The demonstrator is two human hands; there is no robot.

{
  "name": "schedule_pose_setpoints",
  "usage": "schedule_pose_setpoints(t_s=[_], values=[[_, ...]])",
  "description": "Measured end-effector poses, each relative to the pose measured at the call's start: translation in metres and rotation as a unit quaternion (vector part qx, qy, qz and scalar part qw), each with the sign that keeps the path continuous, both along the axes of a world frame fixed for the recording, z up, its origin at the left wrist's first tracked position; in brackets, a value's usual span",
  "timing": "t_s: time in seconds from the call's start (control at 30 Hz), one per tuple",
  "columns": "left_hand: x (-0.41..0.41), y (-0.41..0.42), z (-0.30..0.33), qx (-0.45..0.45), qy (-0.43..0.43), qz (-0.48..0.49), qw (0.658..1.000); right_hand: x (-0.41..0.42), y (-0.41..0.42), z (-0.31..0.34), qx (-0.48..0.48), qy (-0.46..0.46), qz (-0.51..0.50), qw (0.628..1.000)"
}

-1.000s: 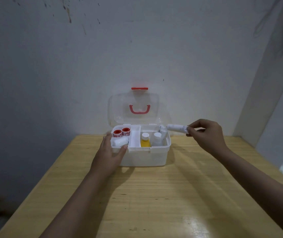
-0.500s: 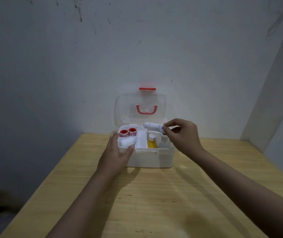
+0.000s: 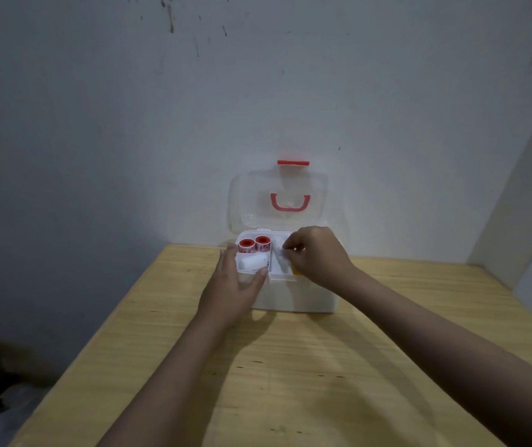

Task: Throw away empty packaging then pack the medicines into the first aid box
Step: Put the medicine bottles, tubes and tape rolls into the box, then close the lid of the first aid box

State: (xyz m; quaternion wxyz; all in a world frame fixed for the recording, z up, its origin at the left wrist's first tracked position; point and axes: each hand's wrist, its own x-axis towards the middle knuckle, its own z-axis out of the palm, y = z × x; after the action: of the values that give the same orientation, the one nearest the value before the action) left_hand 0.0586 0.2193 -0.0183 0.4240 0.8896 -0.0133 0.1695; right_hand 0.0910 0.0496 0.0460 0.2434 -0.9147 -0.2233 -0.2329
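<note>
At the far edge of a wooden table, against a pale, scuffed wall, a white first aid box stands with its clear lid raised upright, the red handle and red latch showing through and above it. A person's left hand rests flat against the box's front left corner, fingers straight, the thumb lying over the front rim and the fingertips reaching up the left side. The right hand hovers over the right half of the box, its fingers curled and pinching a small white tube that slants down into the middle compartment (much of the tube is hidden by the hand and blurred). Two red-and-white tape rolls sit side by side in the back left compartment, with a white bandage roll lying just in front of them. A sliver of yellow shows below the right hand; what it belongs to cannot be told.
</note>
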Motion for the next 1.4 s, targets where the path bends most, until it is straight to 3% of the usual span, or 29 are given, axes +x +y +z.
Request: schedule_pose_setpoints(t_s=[0.17, 0.3, 0.4, 0.53, 0.67, 0.83, 1.0, 1.23, 1.4], values=[[-0.001, 0.001, 0.000, -0.003, 0.000, -0.007, 1.000, 0.003, -0.005, 0.005, 0.059, 0.061, -0.010, 0.996], [0.001, 0.001, -0.001, 0.001, -0.004, -0.006, 1.000, 0.024, -0.024, 0.021, 0.097, -0.050, -0.051, 0.993], [0.002, 0.001, -0.001, 0.004, -0.001, -0.002, 1.000, 0.053, -0.038, 0.038, 0.080, -0.103, -0.118, 0.984], [0.002, 0.000, -0.001, 0.005, 0.008, 0.006, 1.000, 0.084, -0.050, 0.057, 0.005, -0.066, -0.190, 0.980], [0.002, 0.001, -0.002, 0.012, 0.011, 0.010, 1.000, 0.091, -0.054, 0.057, -0.006, -0.033, -0.155, 0.987], [0.002, -0.001, -0.001, 0.014, 0.008, 0.007, 1.000, 0.061, -0.049, 0.044, 0.151, -0.102, -0.104, 0.978], [-0.005, -0.008, 0.000, 0.012, -0.017, 0.046, 0.999, 0.017, -0.046, 0.015, 0.248, -0.094, -0.070, 0.962], [-0.012, -0.020, 0.012, 0.089, -0.181, 0.068, 0.977, -0.022, -0.045, -0.035, 0.221, -0.063, -0.060, 0.971], [-0.002, -0.019, 0.016, 0.084, -0.160, 0.025, 0.983, -0.030, -0.051, -0.039, 0.200, -0.034, -0.050, 0.978]])
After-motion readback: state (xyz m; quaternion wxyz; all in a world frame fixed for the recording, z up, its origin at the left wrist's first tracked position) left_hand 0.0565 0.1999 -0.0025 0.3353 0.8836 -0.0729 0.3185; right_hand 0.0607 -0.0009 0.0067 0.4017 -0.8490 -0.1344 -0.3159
